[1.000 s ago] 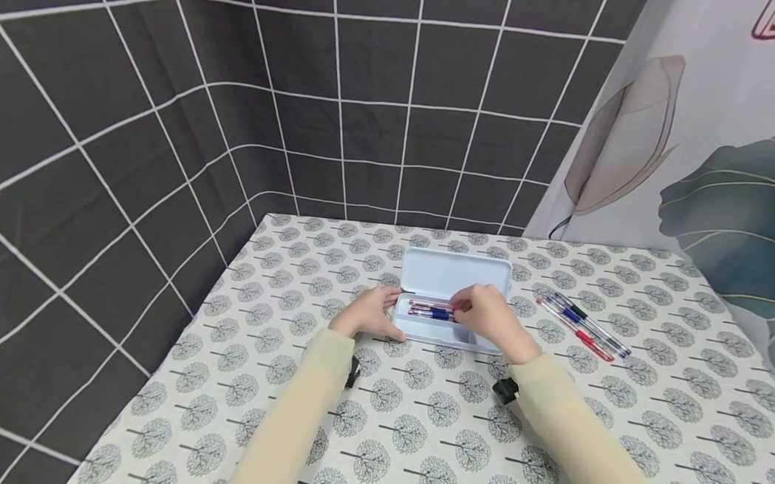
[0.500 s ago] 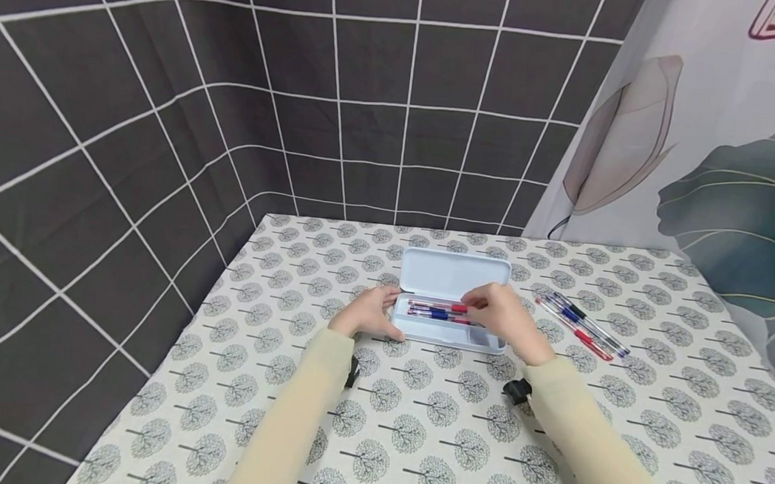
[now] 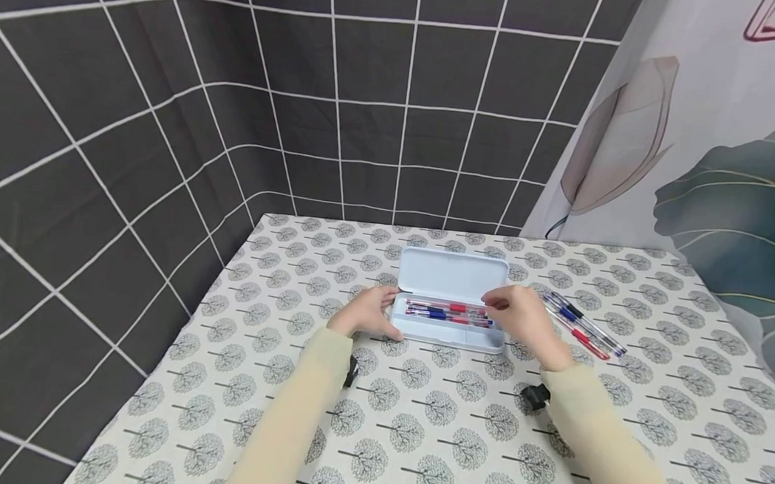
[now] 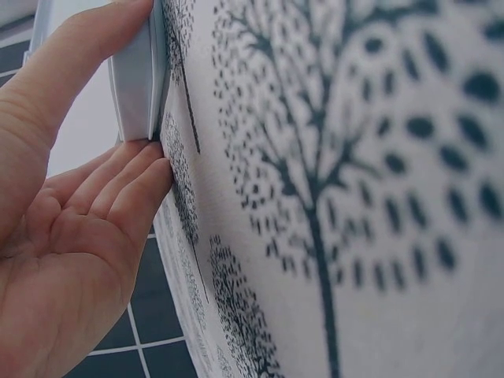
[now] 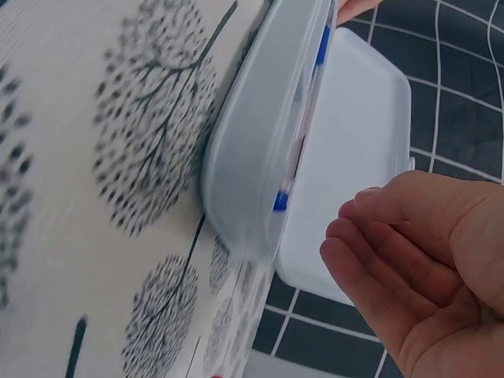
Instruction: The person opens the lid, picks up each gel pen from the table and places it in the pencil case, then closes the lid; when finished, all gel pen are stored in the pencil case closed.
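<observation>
A light blue pencil case [image 3: 450, 335] lies with its lid [image 3: 453, 273] raised at the back. Several red and blue pens [image 3: 448, 313] lie lengthwise in its long rear compartment. My left hand [image 3: 368, 312] holds the case's left end, thumb at the near corner and fingers at the far one; the left wrist view shows that hand [image 4: 79, 173] against the case wall. Just above the case's right end is my right hand [image 3: 523, 317]. In the right wrist view this hand [image 5: 425, 252] has loosely bent fingers with nothing between them, apart from the case.
To the right of the case lie several more pens [image 3: 582, 324], with red, blue and black grips, on the tree-patterned tablecloth [image 3: 415, 436]. A dark gridded curtain [image 3: 368, 122] stands behind and to the left. A pale floral curtain [image 3: 712, 165] hangs at the right.
My right hand has let go of a red pen, which lies in the case, and has moved right, off the pens. The left hand has stayed at the case's left end.
</observation>
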Demonstrator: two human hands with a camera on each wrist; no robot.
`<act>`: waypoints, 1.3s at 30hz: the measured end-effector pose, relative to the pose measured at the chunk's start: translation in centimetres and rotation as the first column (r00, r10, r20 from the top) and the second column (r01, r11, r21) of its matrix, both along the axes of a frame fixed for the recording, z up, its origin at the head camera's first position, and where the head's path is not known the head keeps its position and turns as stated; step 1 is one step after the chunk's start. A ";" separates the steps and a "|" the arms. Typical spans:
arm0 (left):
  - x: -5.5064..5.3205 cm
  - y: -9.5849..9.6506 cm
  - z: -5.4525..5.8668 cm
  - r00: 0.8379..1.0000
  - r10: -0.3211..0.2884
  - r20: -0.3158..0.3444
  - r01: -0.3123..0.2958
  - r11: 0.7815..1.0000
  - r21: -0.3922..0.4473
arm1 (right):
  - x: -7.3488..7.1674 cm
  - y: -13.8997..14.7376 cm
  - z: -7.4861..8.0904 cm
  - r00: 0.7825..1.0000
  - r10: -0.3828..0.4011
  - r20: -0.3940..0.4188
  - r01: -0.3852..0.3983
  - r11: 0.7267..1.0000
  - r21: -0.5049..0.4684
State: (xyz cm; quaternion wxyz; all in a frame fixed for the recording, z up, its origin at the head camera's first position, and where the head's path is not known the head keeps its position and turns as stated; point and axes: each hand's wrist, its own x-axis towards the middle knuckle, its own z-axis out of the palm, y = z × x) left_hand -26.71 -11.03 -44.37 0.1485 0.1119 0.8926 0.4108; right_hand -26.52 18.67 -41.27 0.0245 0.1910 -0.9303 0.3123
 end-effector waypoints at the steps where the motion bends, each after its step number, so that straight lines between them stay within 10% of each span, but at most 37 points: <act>1: 0.0 0.0 0.0 1.000 0.000 0.000 0.000 1.000 0.001 | 0.1 0.2 0.0 1.000 -0.005 -0.002 0.005 1.000 0.002; 39: 0.3 0.0 0.1 1.000 0.014 0.015 -0.015 1.000 0.020 | 0.8 7.6 -1.1 0.975 -0.219 0.035 0.213 0.968 0.133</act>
